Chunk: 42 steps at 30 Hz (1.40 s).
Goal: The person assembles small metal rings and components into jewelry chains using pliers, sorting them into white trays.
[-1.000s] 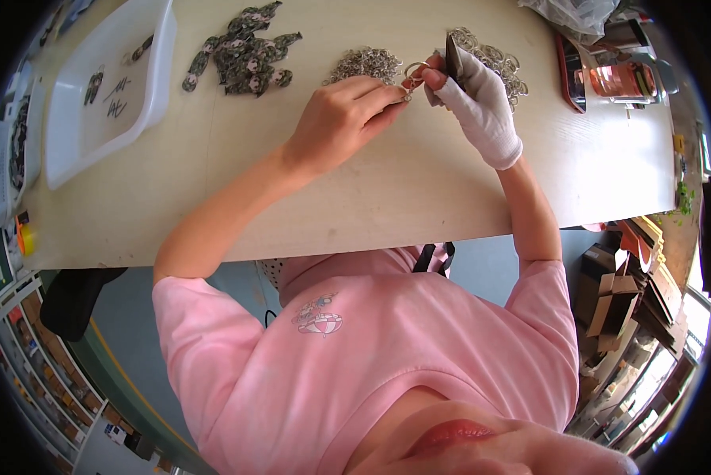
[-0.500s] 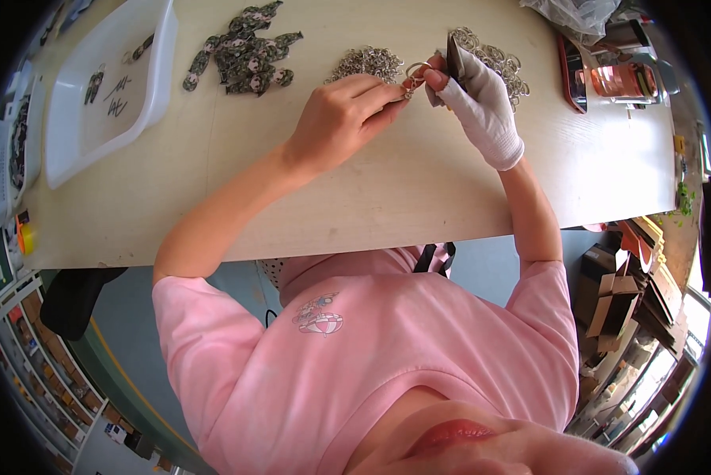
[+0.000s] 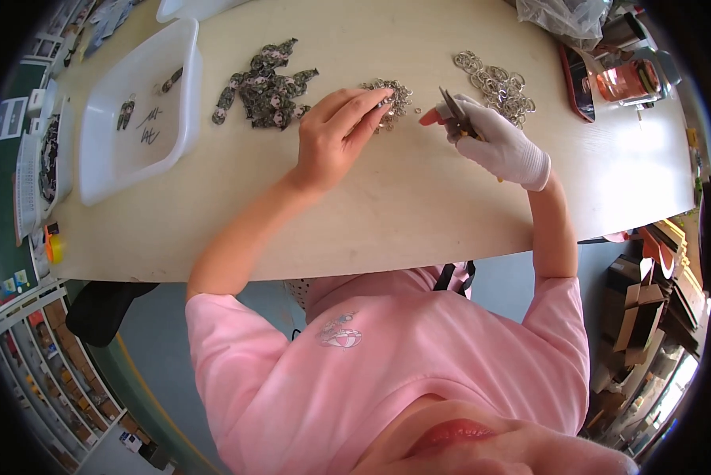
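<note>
My bare left hand [image 3: 330, 141] is at the near left side of a pile of small metal links [image 3: 400, 96]. Its fingers are closed together; a small metallic bit shows at the tips, too small to name. In my right hand [image 3: 502, 146], which wears a white glove with bare fingertips, is a pair of pliers [image 3: 455, 111], its dark jaws pointing up and left. A bit of yellow handle shows below the palm. Just beyond that hand lies a pile of metal key rings [image 3: 499, 85]. A gap separates the two hands.
Camouflage-patterned doll figures [image 3: 267, 89] are heaped left of the links. Further left stands a white plastic bin [image 3: 191, 103] with a few figures and dark strips inside. A phone-like red-edged object [image 3: 578, 83], a jar of reddish liquid [image 3: 628, 81] and a clear plastic bag [image 3: 565, 20] sit right.
My hands, together at a metal ring half a second ago, are now apart. The left has gone to the link pile; the right has drawn back with the pliers. The view has shifted slightly.
</note>
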Each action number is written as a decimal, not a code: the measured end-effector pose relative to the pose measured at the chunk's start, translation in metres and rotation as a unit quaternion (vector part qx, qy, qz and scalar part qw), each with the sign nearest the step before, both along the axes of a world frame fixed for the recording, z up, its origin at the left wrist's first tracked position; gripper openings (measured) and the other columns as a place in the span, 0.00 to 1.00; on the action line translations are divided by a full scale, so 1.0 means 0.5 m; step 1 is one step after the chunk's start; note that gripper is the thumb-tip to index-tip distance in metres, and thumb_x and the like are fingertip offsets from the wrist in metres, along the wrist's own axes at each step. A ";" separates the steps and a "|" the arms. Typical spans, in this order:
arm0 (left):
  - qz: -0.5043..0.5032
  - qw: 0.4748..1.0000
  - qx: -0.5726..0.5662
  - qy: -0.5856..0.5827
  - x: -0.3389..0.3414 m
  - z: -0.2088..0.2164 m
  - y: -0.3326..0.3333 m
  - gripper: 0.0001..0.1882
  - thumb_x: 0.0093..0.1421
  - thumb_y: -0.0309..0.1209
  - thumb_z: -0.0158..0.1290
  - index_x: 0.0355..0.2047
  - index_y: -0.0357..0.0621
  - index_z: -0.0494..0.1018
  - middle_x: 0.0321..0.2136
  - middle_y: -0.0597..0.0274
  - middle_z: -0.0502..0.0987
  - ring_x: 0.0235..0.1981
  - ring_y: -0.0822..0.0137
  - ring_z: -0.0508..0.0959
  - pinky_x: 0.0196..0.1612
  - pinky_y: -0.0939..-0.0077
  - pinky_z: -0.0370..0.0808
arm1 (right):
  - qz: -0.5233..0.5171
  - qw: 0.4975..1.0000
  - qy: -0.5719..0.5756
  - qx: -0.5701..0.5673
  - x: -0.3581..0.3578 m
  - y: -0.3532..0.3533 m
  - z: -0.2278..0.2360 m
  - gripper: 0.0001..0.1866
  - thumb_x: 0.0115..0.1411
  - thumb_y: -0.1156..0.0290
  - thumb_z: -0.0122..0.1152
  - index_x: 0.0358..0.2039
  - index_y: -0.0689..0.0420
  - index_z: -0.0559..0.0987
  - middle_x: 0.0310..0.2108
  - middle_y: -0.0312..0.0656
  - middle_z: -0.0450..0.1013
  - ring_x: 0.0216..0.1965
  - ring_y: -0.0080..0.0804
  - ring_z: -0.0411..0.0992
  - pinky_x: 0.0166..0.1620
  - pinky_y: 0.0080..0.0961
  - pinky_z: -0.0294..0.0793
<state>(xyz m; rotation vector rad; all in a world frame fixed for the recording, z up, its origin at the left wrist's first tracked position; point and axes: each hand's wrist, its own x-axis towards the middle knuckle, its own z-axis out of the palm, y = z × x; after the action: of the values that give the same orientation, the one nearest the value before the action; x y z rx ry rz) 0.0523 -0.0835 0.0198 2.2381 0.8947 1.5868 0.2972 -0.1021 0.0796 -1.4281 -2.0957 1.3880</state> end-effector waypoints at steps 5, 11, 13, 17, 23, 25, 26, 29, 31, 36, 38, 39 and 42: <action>-0.016 0.999 0.035 -0.001 -0.003 -0.004 0.006 0.13 0.54 0.17 0.60 0.40 0.41 0.79 0.33 0.59 0.80 0.27 0.70 0.78 0.27 0.79 0.75 | -0.011 0.977 -0.015 0.214 -0.009 -0.019 -0.019 0.13 0.61 0.75 0.47 0.46 0.58 0.74 0.30 0.46 0.72 0.30 0.40 0.73 0.37 0.31 0.72; -0.183 0.978 -0.091 -0.030 0.014 0.012 -0.010 0.12 0.52 0.18 0.61 0.38 0.42 0.79 0.48 0.54 0.76 0.34 0.67 0.81 0.33 0.77 0.81 | -0.043 0.980 -0.023 0.193 -0.055 -0.033 -0.036 0.10 0.62 0.74 0.47 0.43 0.61 0.71 0.27 0.47 0.77 0.31 0.49 0.77 0.33 0.40 0.74; -0.253 0.960 -0.117 -0.002 0.015 0.012 -0.014 0.11 0.53 0.18 0.60 0.37 0.42 0.80 0.50 0.53 0.75 0.36 0.67 0.81 0.37 0.76 0.82 | -0.030 0.986 -0.023 0.162 -0.063 -0.035 -0.024 0.10 0.62 0.73 0.48 0.44 0.61 0.71 0.27 0.48 0.77 0.31 0.49 0.77 0.33 0.40 0.74; -0.274 0.945 -0.170 -0.060 0.016 0.007 -0.012 0.10 0.53 0.17 0.60 0.37 0.40 0.80 0.47 0.55 0.76 0.37 0.66 0.81 0.39 0.75 0.82 | -0.003 0.995 0.004 0.103 -0.071 -0.042 -0.013 0.12 0.60 0.72 0.52 0.45 0.61 0.71 0.28 0.50 0.77 0.32 0.51 0.77 0.34 0.41 0.74; -0.238 0.966 -0.095 -0.040 0.003 0.020 -0.013 0.10 0.53 0.17 0.60 0.37 0.39 0.79 0.42 0.56 0.77 0.37 0.65 0.81 0.40 0.75 0.81 | 0.052 0.980 0.073 0.175 -0.058 -0.033 -0.017 0.13 0.58 0.74 0.56 0.44 0.62 0.72 0.33 0.51 0.76 0.37 0.50 0.76 0.39 0.39 0.74; -0.209 0.975 -0.070 -0.033 -0.007 0.018 -0.007 0.11 0.53 0.17 0.60 0.37 0.39 0.79 0.42 0.55 0.77 0.37 0.65 0.81 0.40 0.76 0.81 | 0.074 0.981 0.089 0.157 -0.043 -0.018 -0.014 0.12 0.58 0.75 0.55 0.43 0.62 0.72 0.33 0.51 0.75 0.37 0.50 0.75 0.39 0.39 0.73; -0.207 0.975 -0.069 -0.032 -0.006 0.023 -0.008 0.11 0.53 0.17 0.60 0.37 0.39 0.79 0.42 0.55 0.77 0.37 0.65 0.81 0.40 0.76 0.81 | 0.094 0.980 0.104 0.138 -0.041 -0.013 -0.012 0.11 0.58 0.75 0.55 0.42 0.62 0.73 0.34 0.50 0.74 0.38 0.50 0.74 0.40 0.38 0.72; -0.186 0.980 -0.046 -0.060 0.006 0.029 -0.012 0.12 0.51 0.17 0.61 0.38 0.39 0.80 0.40 0.57 0.77 0.37 0.67 0.81 0.38 0.77 0.81 | 0.007 0.970 0.077 0.230 -0.046 -0.015 -0.031 0.10 0.57 0.77 0.56 0.41 0.62 0.73 0.33 0.49 0.72 0.35 0.50 0.71 0.38 0.38 0.71; -0.066 0.994 0.028 -0.082 0.004 0.029 -0.006 0.14 0.50 0.17 0.62 0.38 0.41 0.80 0.36 0.61 0.76 0.32 0.69 0.80 0.32 0.80 0.79 | -0.036 0.952 0.049 0.300 -0.060 -0.023 -0.025 0.11 0.57 0.77 0.56 0.41 0.62 0.73 0.33 0.49 0.70 0.35 0.49 0.69 0.38 0.38 0.70; -0.019 0.998 0.066 0.008 -0.011 0.014 -0.001 0.17 0.47 0.17 0.64 0.40 0.42 0.81 0.31 0.63 0.76 0.24 0.71 0.75 0.23 0.78 0.72 | -0.062 0.889 -0.021 0.454 -0.080 -0.033 -0.029 0.15 0.50 0.79 0.60 0.41 0.61 0.73 0.36 0.46 0.68 0.39 0.47 0.67 0.42 0.39 0.68; -0.010 0.996 0.085 -0.006 -0.009 0.013 -0.002 0.17 0.47 0.17 0.64 0.40 0.41 0.81 0.32 0.63 0.76 0.24 0.71 0.75 0.24 0.78 0.72 | -0.055 0.886 -0.028 0.459 -0.084 -0.035 -0.035 0.17 0.49 0.79 0.60 0.41 0.61 0.73 0.37 0.46 0.68 0.39 0.47 0.67 0.42 0.39 0.68; -0.011 0.996 0.084 -0.006 -0.009 0.012 -0.001 0.17 0.47 0.17 0.64 0.40 0.41 0.81 0.32 0.63 0.76 0.24 0.71 0.75 0.24 0.78 0.72 | -0.049 0.884 -0.035 0.464 -0.085 -0.035 -0.037 0.18 0.47 0.79 0.61 0.41 0.61 0.73 0.37 0.45 0.68 0.39 0.46 0.67 0.43 0.39 0.68; -0.013 0.996 0.091 -0.002 -0.011 0.011 0.000 0.17 0.47 0.17 0.64 0.40 0.40 0.81 0.32 0.62 0.76 0.24 0.71 0.75 0.24 0.78 0.72 | -0.048 0.888 -0.061 0.453 -0.083 -0.040 -0.033 0.19 0.46 0.78 0.62 0.42 0.60 0.73 0.37 0.45 0.68 0.40 0.45 0.67 0.43 0.38 0.68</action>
<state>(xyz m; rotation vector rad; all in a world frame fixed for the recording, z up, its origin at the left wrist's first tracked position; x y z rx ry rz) 0.0469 -0.0833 0.0251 2.3552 0.7449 1.7231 0.2559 -0.1222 0.0629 -1.1665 -2.2140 0.1620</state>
